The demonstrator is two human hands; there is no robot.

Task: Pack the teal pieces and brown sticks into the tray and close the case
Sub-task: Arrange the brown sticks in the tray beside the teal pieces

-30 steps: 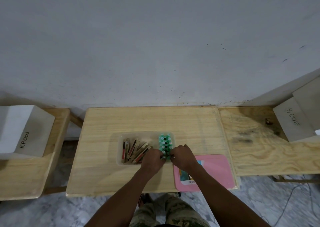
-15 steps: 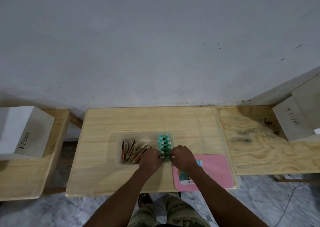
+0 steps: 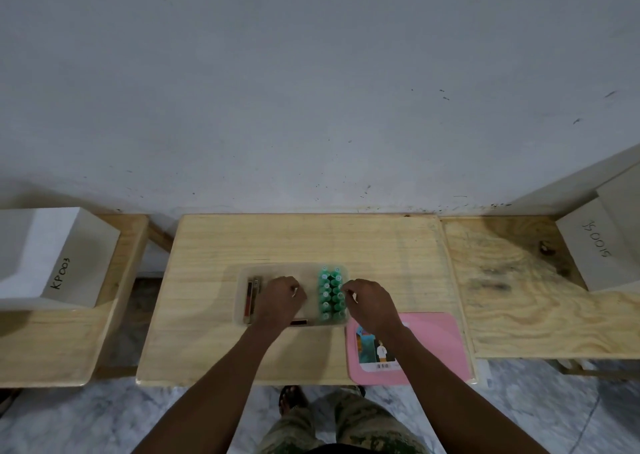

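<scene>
Far left, I log a white box (image 3: 52, 259) marked "KP003" on a side bench (image 3: 62, 342). Centre, a pale wooden table (image 3: 214, 342) bears a clear plastic tray (image 3: 277, 270). In the tray's left part I count brown sticks (image 3: 252, 297) lying lengthwise, mostly hidden under the left hand (image 3: 280, 301); that hand rests knuckles up over them, fingers curled, and I cannot tell whether it pinches anything. One stick end (image 3: 298, 322) shows at the tray's near edge. In the tray's right part, teal pieces (image 3: 330, 296) stand upright in two rows. The right hand (image 3: 370, 306) sits just beside them, fingertips (image 3: 343, 293) drawn together at the rows' right edge. Right of the tray, a pink case lid (image 3: 436, 346) lies flat. Far right, a box (image 3: 588, 252) marked "JS0015".
</scene>
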